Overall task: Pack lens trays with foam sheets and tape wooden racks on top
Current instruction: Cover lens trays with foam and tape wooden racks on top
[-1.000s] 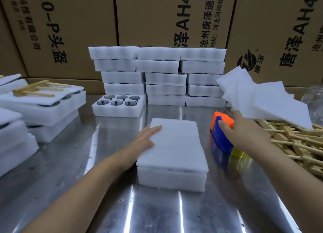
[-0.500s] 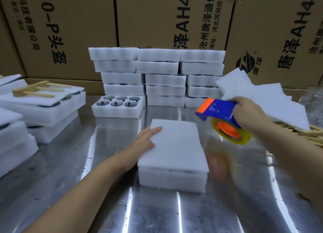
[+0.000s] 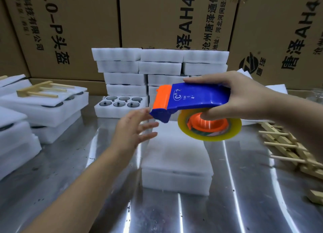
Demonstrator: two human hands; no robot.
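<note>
A right hand (image 3: 244, 96) is gripping a glossy blue-and-orange plastic tape dispenser (image 3: 192, 99) over the blocky white foam-topped lens tray (image 3: 176, 159) lying on the mirror-bright steel desk (image 3: 70, 180), the left hand (image 3: 132, 129) hovering open-fingered beside the dispenser.

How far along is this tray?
Done: a foam sheet covers the middle tray. In hand: the right hand holds the tape dispenser above it, left hand open at its nose. Left: wooden racks lie aside, none on it; lenses in the back tray lie uncovered.
</note>
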